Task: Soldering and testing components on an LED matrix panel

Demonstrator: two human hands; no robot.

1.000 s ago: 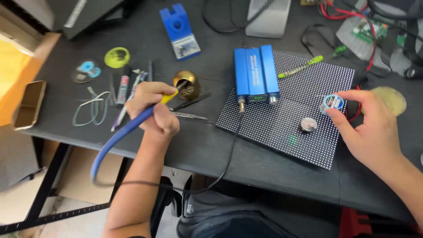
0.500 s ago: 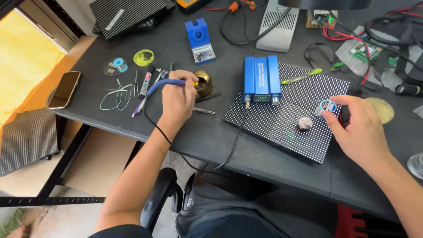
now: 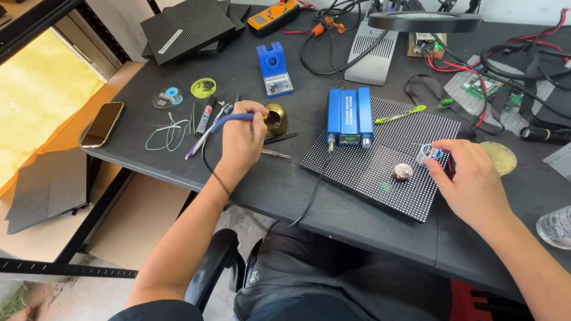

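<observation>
My left hand (image 3: pixel 242 144) grips a blue-handled soldering iron (image 3: pixel 229 120), its tip pushed into the brass tip-cleaner ball (image 3: pixel 277 118). My right hand (image 3: pixel 470 181) rests on the black LED matrix panel (image 3: pixel 380 172), fingertips pinching a small blue-and-white solder spool (image 3: pixel 429 153) at the panel's right edge. A small round metal tin (image 3: pixel 403 172) sits on the panel just left of that hand. A blue box-shaped soldering station (image 3: pixel 350 116) stands on the panel's far-left corner, its cable trailing off the table edge.
Tweezers (image 3: pixel 275 154), pens and loose wire (image 3: pixel 168 132) lie by my left hand. A phone (image 3: pixel 102 123) sits at the table's left edge. A blue holder (image 3: pixel 274 69), multimeter (image 3: pixel 273 14), stacked panels (image 3: pixel 184 27), circuit boards and cables (image 3: pixel 505 71) crowd the back.
The view has pulled back and shifted, showing more of the table. My left hand has brought the iron's tip into the brass cleaner. My right hand stays on the spool.
</observation>
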